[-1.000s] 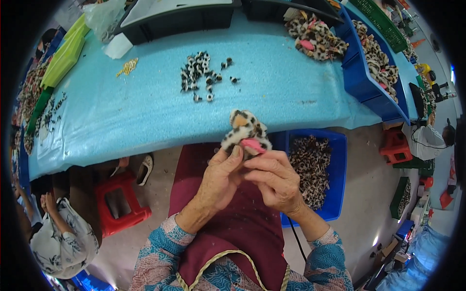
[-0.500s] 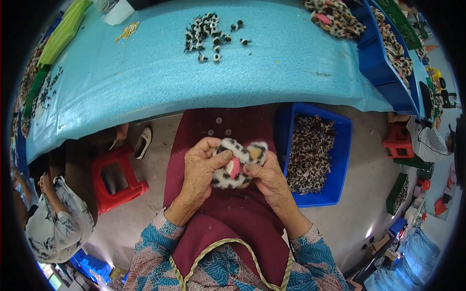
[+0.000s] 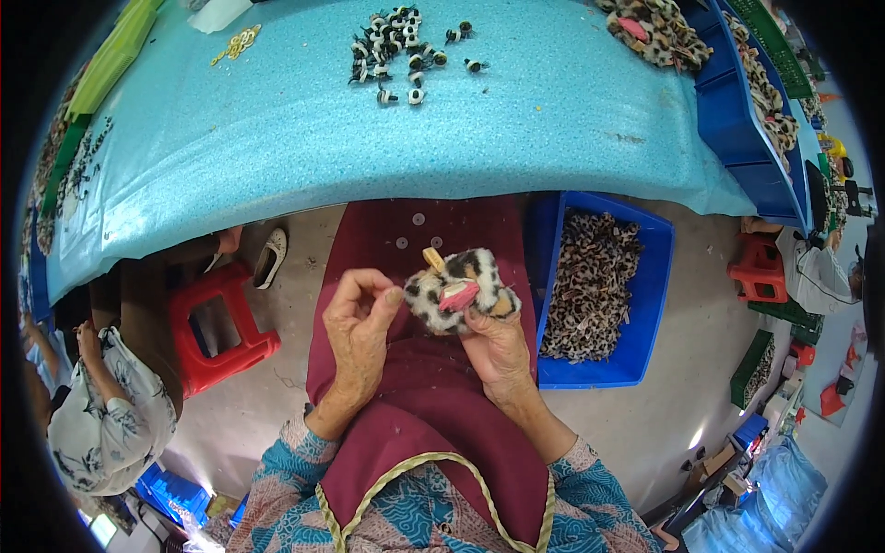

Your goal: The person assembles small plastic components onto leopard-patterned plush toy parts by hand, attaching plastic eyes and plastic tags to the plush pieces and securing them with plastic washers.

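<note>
A spotted plush piece (image 3: pixel 475 267), white with black and tan patches, has a pink and white part at its middle and a small tan tab on top. It looks like an unstuffed soft-toy part. My right hand (image 3: pixel 498 348) holds it by the lower right edge, thumb in front. Just off its left side is my left hand (image 3: pixel 358 323), with bent fingers and the thumb drawn to the forefinger. Whether anything small sits in that pinch is hidden. Both hands are above the maroon apron (image 3: pixel 369 249) on my lap.
A blue-covered table (image 3: pixel 277 138) lies ahead, bearing a pile of small black-and-white parts (image 3: pixel 387 41) and yellow bits (image 3: pixel 237 44). At right stand a blue bin (image 3: pixel 650 304) of spotted pieces and another blue bin (image 3: pixel 733 101). A red stool (image 3: pixel 258 346) and a seated person (image 3: pixel 111 415) are left.
My left hand has let go of the plush piece and drawn off to the left. The piece has turned in my right hand, and the tan tab now shows.
</note>
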{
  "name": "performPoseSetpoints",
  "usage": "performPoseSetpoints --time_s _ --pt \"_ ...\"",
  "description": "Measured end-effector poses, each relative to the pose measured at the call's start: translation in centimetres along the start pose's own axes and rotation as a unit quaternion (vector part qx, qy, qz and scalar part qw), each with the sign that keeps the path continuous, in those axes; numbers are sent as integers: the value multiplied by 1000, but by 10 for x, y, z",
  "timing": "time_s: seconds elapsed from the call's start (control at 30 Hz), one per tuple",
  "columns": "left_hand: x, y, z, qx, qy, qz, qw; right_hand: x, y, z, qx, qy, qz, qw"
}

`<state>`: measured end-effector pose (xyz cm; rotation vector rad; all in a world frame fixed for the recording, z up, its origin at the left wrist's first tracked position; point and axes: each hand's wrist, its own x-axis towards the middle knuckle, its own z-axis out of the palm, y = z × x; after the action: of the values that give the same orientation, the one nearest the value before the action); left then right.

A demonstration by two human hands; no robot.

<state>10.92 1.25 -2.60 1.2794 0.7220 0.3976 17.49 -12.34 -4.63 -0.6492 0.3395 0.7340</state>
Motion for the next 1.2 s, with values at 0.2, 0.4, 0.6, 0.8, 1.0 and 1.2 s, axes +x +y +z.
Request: performPoseSetpoints --time_s 0.2,0.4,0.6,0.8,1.0,1.2 --pt "-27 -7 -3 41 -46 -28 998 -2 12 -3 26 10 -30 999" --pt "-16 -17 11 -212 -18 -179 961 -2 15 -6 -215 -40 -47 975" --pt "-5 -8 -15 -87 -145 -61 984 -13 -19 13 -126 -205 107 965" --pt "-8 -4 -7 -105 -37 -98 989 -4 4 -7 -117 -123 106 980" --pt "-26 -8 -8 -1 -9 -85 996 -7 2 -2 -79 -101 84 988" --pt "-19 -18 -8 -206 -44 -264 941 -6 14 -11 -94 -99 96 986"
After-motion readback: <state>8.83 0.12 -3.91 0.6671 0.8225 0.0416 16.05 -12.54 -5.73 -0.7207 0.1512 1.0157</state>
